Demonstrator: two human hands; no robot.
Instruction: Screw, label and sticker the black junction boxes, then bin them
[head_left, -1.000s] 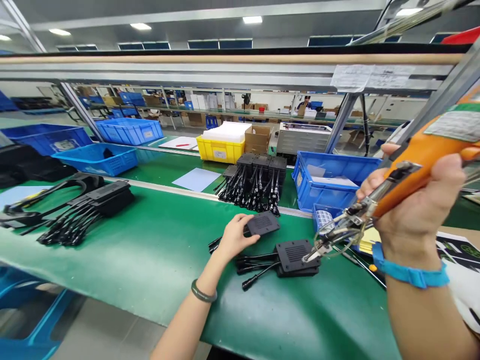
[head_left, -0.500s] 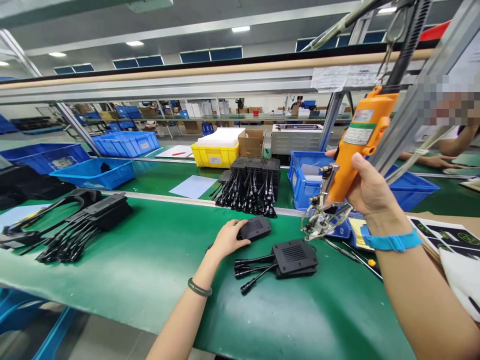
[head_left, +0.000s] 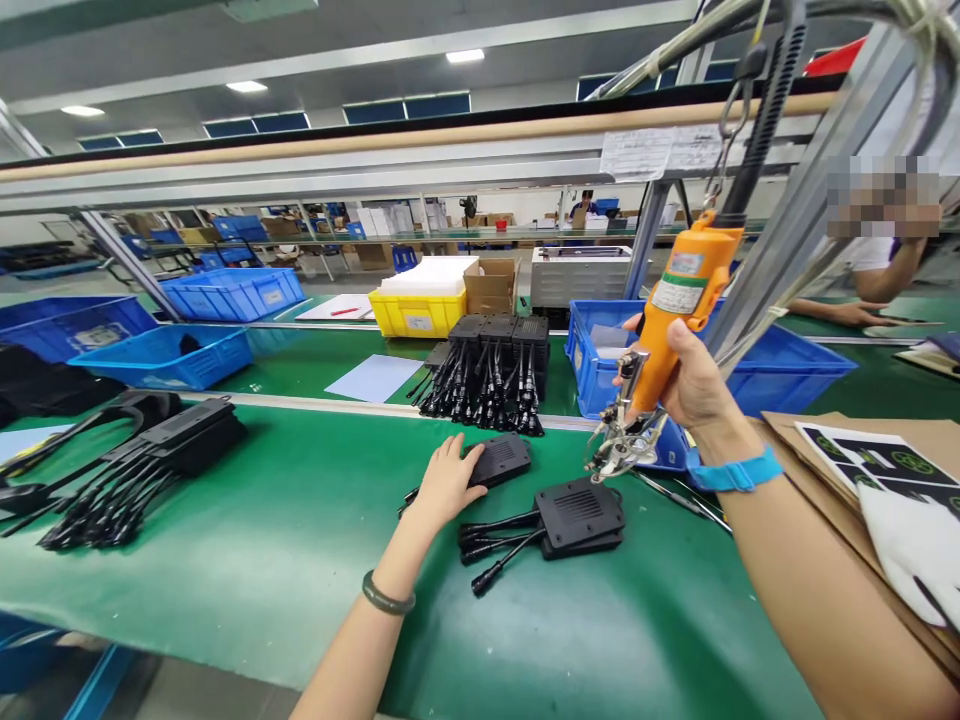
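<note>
My left hand [head_left: 444,482] rests with its fingers spread at the left end of a black box [head_left: 501,460] with vents, partly covering it and its cable. My right hand [head_left: 697,375] is wrapped round an orange electric screwdriver [head_left: 679,290] that hangs from a hook and hose. The tool's metal tip assembly [head_left: 622,445] points down and left, above the bench. Just below it, black boxes [head_left: 581,512] lie stacked, their short connector cables pointing left. A larger pile of such boxes [head_left: 491,365] stands behind my left hand, cables facing me.
More cabled boxes [head_left: 180,440] lie at left on the green bench [head_left: 300,560]. Blue bins [head_left: 165,355] and a yellow bin [head_left: 416,315] stand farther back. A blue bin [head_left: 787,375] is behind my right wrist. Printed sheets [head_left: 885,460] lie at right. A co-worker's arms [head_left: 862,300] show far right.
The screwdriver has shifted left and slightly down with my right hand, toward the stacked boxes. My left hand's fingers have spread a little; it stays by the same box. The view has shifted slightly.
</note>
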